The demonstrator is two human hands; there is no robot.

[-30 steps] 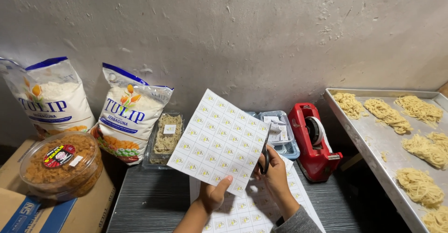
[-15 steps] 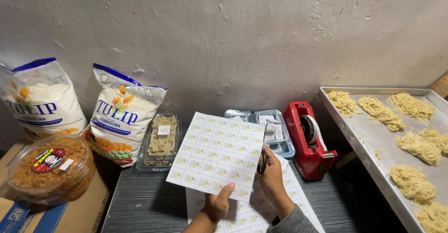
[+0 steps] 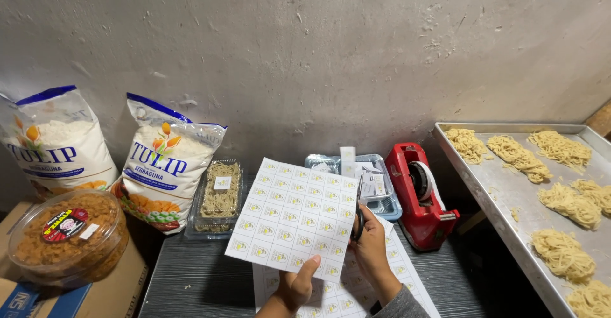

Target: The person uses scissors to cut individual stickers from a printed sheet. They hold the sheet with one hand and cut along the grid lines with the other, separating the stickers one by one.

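Left hand (image 3: pixel 294 286): grip pinching the bottom edge of a white square-sticker paper sheet (image 3: pixel 293 219).
Right hand (image 3: pixel 369 238): grip closed on black-handled scissors (image 3: pixel 359 211) at the sheet's right edge.

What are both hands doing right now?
Left hand: closed on the lower edge of the label sheet.
Right hand: closed on scissors at the sheet's right edge.

Both hands are raised, left (image 3: pixel 298 284) pinching with thumb up, right (image 3: pixel 369 245) fingers curled.
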